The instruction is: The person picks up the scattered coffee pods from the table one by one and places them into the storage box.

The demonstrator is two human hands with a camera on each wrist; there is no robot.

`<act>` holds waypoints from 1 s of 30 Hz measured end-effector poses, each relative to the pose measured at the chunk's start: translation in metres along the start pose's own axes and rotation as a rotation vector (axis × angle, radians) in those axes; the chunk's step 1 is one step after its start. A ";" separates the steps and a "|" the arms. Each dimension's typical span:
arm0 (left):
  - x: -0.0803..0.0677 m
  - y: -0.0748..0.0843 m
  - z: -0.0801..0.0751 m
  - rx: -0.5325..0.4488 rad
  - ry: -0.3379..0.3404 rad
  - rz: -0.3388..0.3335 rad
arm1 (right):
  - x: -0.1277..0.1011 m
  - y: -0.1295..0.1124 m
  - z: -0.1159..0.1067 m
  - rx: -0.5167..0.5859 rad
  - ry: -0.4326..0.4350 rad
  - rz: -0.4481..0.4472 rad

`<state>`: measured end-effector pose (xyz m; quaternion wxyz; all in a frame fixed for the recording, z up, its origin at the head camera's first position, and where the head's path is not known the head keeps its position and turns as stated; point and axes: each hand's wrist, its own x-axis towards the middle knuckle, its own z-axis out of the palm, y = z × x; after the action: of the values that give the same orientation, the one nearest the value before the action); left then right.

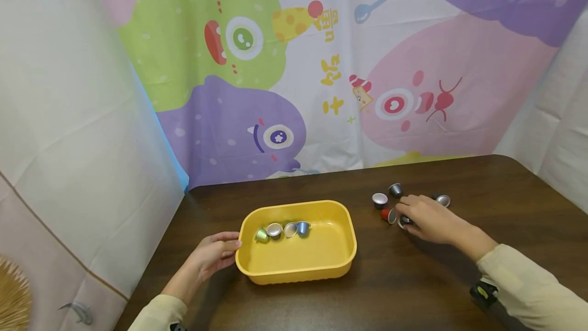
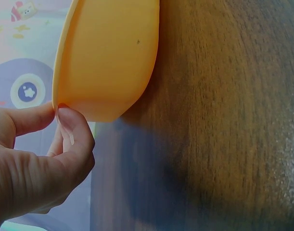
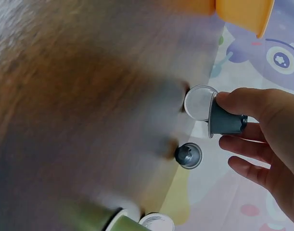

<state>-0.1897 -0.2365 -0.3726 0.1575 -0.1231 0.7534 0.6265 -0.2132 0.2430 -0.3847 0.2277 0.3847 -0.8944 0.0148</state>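
My left hand [image 1: 212, 255] pinches the left rim of a yellow plastic basin [image 1: 298, 274] between thumb and fingers; the left wrist view shows this grip up close. Inside the basin lie a green coffee capsule [image 1: 262, 235], a blue one [image 1: 302, 228] and two with silver lids showing. Over at the right, my right hand [image 1: 427, 218] holds a dark grey-green coffee capsule [image 3: 226, 120] by thumb and fingers, its lid facing sideways. Close to that hand are a red capsule [image 1: 386, 215], a dark capsule [image 1: 395, 190] and a silver-lidded one [image 1: 380, 199].
Beyond the right hand lies another silver-lidded capsule [image 1: 443, 200]. A green capsule [image 3: 125, 223] shows at the bottom of the right wrist view. Everything stands on a dark wooden table [image 1: 390, 290], with a cartoon-printed curtain [image 1: 340, 142] along its back edge.
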 end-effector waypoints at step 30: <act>-0.002 0.000 0.001 -0.012 0.003 -0.006 | 0.028 -0.016 -0.021 -0.019 -0.013 -0.062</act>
<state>-0.1876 -0.2359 -0.3717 0.1576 -0.1272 0.7493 0.6305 -0.2104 0.2168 -0.3568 0.2261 0.4100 -0.8836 -0.0033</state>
